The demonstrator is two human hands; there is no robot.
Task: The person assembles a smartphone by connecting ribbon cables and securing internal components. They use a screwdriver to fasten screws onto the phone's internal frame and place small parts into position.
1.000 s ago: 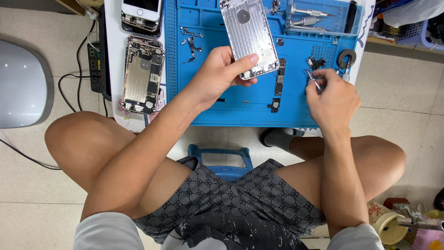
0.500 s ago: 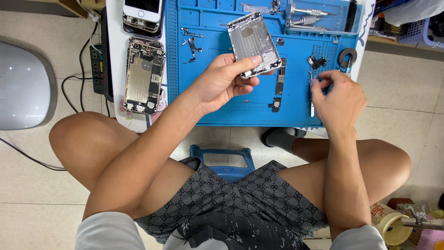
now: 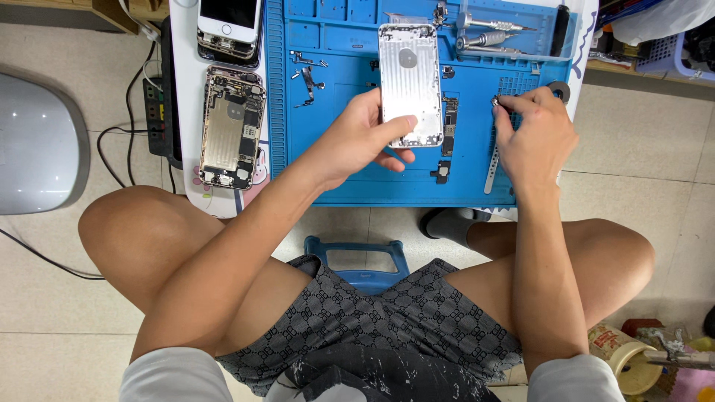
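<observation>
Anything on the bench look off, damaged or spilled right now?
Nothing spilled or broken. The opened phone overhangs the white bench's front edge. The left hand holds the silver rear housing over the blue mat; the right hand pinches a small part.

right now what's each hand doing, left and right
Left hand: closed on the silver phone back housing.
Right hand: fingertips pinched at a small part on the blue mat.

right hand [image 3: 532,138]: moved up to mat's grid | silver phone shell [image 3: 410,82]: tilt straightened
</observation>
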